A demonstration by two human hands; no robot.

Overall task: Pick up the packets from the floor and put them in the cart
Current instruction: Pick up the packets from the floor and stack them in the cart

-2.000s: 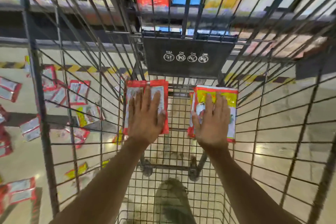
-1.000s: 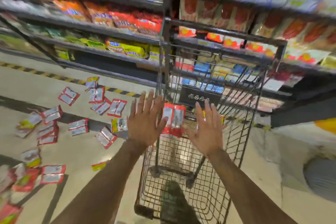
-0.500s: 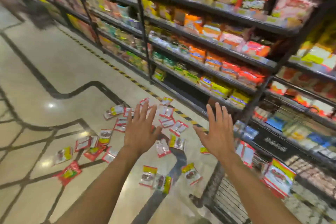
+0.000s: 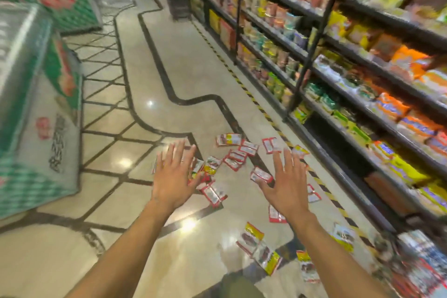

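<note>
Several red and yellow packets lie scattered on the shiny tiled floor ahead of me, with a few more yellow-topped packets nearer my feet. My left hand is stretched forward above the floor, fingers spread and holding nothing. My right hand is held out the same way, empty, over the right part of the scatter. Both hands are well above the packets. The cart is only a blurred shape at the bottom right corner, with packets inside it.
Tall black shelves stocked with goods run along the right, edged by a yellow-black floor stripe. A green and white chest freezer stands at the left. The aisle floor stretches ahead between them.
My hands let go of the two packets laid in the cart and lifted out. The view swung left from the cart to the packets on the floor; both hands stay open.
</note>
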